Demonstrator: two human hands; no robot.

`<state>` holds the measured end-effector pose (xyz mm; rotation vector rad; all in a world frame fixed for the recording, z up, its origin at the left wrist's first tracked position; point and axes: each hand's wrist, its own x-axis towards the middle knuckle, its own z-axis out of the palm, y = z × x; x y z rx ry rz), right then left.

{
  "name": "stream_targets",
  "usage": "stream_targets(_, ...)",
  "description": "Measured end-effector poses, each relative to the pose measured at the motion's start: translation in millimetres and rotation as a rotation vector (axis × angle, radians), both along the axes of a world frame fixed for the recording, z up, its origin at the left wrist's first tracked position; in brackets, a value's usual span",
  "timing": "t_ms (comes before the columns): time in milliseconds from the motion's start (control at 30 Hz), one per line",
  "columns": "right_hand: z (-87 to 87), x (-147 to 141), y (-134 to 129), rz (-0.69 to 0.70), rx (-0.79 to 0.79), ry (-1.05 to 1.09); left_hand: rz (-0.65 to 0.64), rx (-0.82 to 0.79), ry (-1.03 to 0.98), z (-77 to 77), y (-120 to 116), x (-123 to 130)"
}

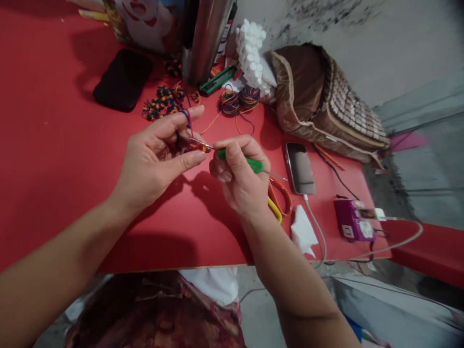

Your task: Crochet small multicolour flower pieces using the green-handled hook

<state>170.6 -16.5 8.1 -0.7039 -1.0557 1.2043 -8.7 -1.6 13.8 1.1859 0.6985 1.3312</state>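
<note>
My right hand is closed around the green handle of a crochet hook, whose thin metal tip points left. That tip meets a small piece of multicoloured crochet work, pinched between the thumb and fingers of my left hand. Dark and pink yarn loops over the raised left index finger. Just beyond the hands lie two small balls of multicoloured yarn and a heap of crocheted pieces. Part of the work is hidden by my left fingers.
On the red table are a black pouch-like item, a metal bottle, a green cutter and a brown bag. Scissors, a cabled phone, white paper and a purple box lie to the right.
</note>
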Motion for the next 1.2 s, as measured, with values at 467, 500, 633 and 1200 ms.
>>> stream_targets(467, 1.2, -0.7, -1.1, -0.057, -0.051, -0.081, 0.052, -0.213, 0.027, 11.9, -3.3, -1.3)
stream_targets(500, 0.9, -0.3, -0.7, -0.050, -0.048, -0.076, 0.057, -0.219, 0.032, 13.0, -3.2, -1.5)
stream_targets(633, -0.3, -0.8, 0.1, -0.023, -0.047, -0.066, 0.083, -0.235, 0.088, 15.1, -2.2, -1.8)
stream_targets(1200, -4.2, -4.6, -27.3, -0.233, 0.020, -0.474, 0.029, -0.147, 0.027, -3.4, -11.2, 9.0)
